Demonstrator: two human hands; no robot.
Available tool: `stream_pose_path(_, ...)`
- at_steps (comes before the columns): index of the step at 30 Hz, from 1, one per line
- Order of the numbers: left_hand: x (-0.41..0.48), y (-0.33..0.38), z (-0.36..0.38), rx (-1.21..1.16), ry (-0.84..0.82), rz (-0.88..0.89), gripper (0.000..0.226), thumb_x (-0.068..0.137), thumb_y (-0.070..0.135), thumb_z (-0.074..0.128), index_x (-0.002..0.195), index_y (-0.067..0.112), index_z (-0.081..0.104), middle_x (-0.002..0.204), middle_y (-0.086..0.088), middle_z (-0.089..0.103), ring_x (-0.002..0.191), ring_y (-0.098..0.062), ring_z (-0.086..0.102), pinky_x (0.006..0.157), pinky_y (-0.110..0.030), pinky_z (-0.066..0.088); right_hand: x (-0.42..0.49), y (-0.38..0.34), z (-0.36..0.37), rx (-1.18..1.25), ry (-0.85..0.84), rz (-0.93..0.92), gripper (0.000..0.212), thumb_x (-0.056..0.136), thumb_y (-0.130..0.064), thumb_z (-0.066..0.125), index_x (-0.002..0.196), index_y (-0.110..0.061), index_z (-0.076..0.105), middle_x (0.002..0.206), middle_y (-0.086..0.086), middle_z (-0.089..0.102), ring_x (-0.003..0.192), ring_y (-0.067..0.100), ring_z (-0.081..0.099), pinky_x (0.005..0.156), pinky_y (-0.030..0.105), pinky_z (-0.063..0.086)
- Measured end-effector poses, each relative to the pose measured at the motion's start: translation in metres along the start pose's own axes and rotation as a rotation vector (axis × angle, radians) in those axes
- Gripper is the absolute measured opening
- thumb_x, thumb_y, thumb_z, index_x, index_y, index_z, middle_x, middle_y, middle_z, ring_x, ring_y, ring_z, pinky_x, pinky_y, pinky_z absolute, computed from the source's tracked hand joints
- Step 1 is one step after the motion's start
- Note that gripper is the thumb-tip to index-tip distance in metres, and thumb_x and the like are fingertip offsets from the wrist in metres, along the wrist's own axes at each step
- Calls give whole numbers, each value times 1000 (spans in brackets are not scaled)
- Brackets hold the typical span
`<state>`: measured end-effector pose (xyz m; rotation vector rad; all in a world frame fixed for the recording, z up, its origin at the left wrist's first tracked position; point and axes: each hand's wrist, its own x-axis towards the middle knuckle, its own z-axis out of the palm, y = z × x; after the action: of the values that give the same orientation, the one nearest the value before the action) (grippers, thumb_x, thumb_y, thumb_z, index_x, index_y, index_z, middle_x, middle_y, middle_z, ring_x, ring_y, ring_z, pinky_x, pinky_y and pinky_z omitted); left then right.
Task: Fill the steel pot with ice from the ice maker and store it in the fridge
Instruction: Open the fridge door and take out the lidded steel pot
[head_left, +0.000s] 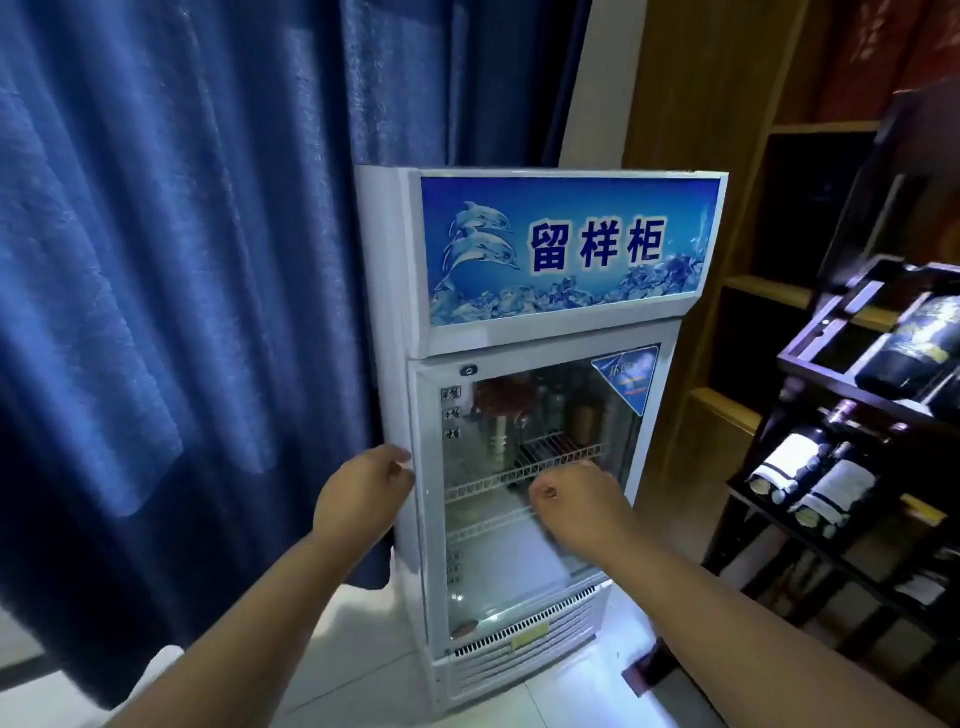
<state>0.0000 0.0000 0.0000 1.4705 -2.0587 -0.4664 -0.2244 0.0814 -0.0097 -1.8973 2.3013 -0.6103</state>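
- Left hand (363, 493) at the left edge of the fridge (566, 332); its fingers curl onto the side of the glass door (519, 571), seemingly gripping it
- Right hand (576, 501) in front of the fridge, clenched into a loose fist over the glass; nothing seen in it
- The steel pot is in neither hand; I cannot pick it out for certain among the dim shapes inside the fridge
- Wire shelves (524, 475) show behind the door; the door looks closed or nearly so
- Judged: the door is light and stiff, best pulled at the left edge, clear of the glass; a pot full of ice would be heavy, rigid, cold and wet-slick; take it with both hands at rim or handles, level
- Blue curtain (182, 260) left of and behind the fridge; wine rack (795, 364) with bottles (841, 488) to the fridge's right
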Motion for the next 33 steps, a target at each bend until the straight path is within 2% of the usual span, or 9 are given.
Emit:
stream_pose_path(9, 124, -19, 27, -155, 1, -33, 46, 93, 33, 51, 136, 16, 46, 128, -8, 54, 103, -25, 57, 83, -33, 43, 58, -10, 25, 37, -4, 73, 23, 89, -27, 52, 96, -22, 73, 97, -1, 72, 98, 22, 60, 85, 33, 50)
stream_pose_path(13, 164, -15, 38, -212, 38, -39, 51, 94, 37, 51, 135, 7, 45, 134, -17, 45, 119, -32, 48, 93, -38, 39, 73, -2, 22, 18, 3, 85, 23, 91, -25, 52, 98, -24, 73, 101, 0, 72, 97, 21, 60, 81, 31, 50)
stream_pose_path(15, 179, -13, 43, -243, 61, -43, 50, 93, 38, 50, 127, 2, 51, 127, -20, 50, 114, -35, 50, 91, -41, 42, 78, 3, 22, 22, 1, 102, 23, 91, -23, 52, 97, -23, 74, 99, 1, 72, 94, 20, 60, 77, 30, 50)
stream_pose_path(18, 193, -6, 49, -345, 81, -83, 46, 93, 38, 47, 95, -7, 56, 100, -29, 57, 89, -43, 55, 72, -45, 47, 85, 12, 22, 33, -9, 114, 23, 91, -21, 52, 98, -21, 74, 100, 1, 72, 97, 20, 58, 76, 31, 51)
stream_pose_path(21, 199, -1, 53, -450, 109, -129, 42, 96, 40, 44, 71, 7, 48, 74, -13, 48, 66, -28, 46, 54, -34, 35, 93, 20, 22, 45, -19, 111, 24, 91, -20, 52, 101, -21, 73, 102, 1, 71, 99, 19, 58, 78, 30, 51)
stream_pose_path(24, 203, -2, 59, -500, 68, -163, 51, 94, 52, 38, 89, 4, 55, 100, -20, 54, 88, -35, 56, 77, -42, 46, 99, 29, 22, 68, -39, 113, 23, 92, -21, 52, 102, -23, 73, 104, 0, 70, 99, 18, 58, 79, 30, 50)
stream_pose_path(26, 204, -5, 62, -468, 88, -163, 49, 93, 55, 38, 82, 9, 52, 106, -28, 52, 94, -42, 55, 86, -50, 46, 103, 34, 22, 72, -48, 103, 24, 91, -20, 52, 102, -22, 74, 105, -1, 71, 101, 18, 58, 81, 31, 51)
stream_pose_path(30, 204, -6, 62, -398, 143, -140, 50, 93, 53, 41, 63, 13, 40, 76, -14, 45, 65, -27, 45, 56, -40, 38, 110, 46, 22, 77, -55, 83, 24, 92, -20, 52, 101, -21, 74, 103, -1, 71, 98, 18, 60, 78, 29, 51)
stream_pose_path(33, 204, -7, 63, -394, 167, -157, 53, 92, 53, 43, 63, 9, 40, 69, -8, 45, 60, -21, 43, 51, -31, 30, 117, 52, 24, 86, -61, 70, 24, 91, -20, 52, 100, -22, 74, 102, 0, 72, 93, 18, 61, 80, 31, 53)
